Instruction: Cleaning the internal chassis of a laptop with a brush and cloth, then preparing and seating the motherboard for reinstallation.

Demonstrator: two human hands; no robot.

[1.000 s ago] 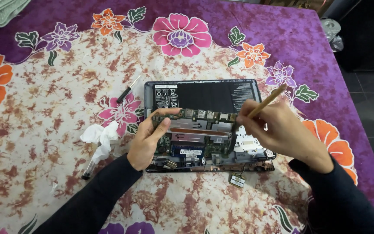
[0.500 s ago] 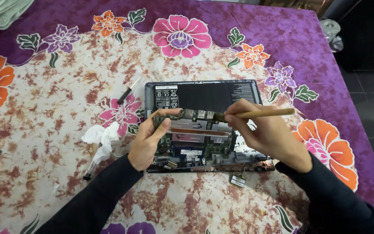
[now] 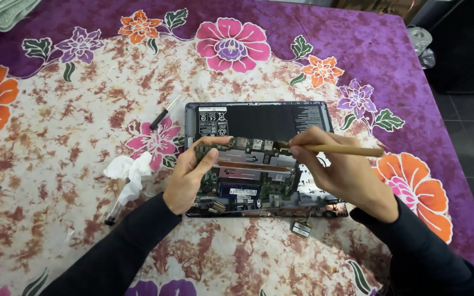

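An opened laptop (image 3: 259,118) lies bottom-up on the flowered cloth, its black battery at the far side and a green circuit board (image 3: 248,175) exposed nearer me. My left hand (image 3: 190,175) grips the board's left edge, thumb and fingers pinched on it. My right hand (image 3: 338,170) holds a brown wooden-handled brush (image 3: 341,149) lying nearly level, its tip at the row of ports on the board's far edge.
A small black screwdriver (image 3: 163,115) lies left of the laptop. A crumpled white tissue (image 3: 130,170) sits by another dark tool (image 3: 113,214). A small loose chip (image 3: 302,227) rests in front of the laptop. The purple cloth's right edge drops to a dark floor.
My right hand has swung the brush from pointing up-right to lying nearly level, with its tip sweeping left along the board's far edge. My left hand stays on the board.
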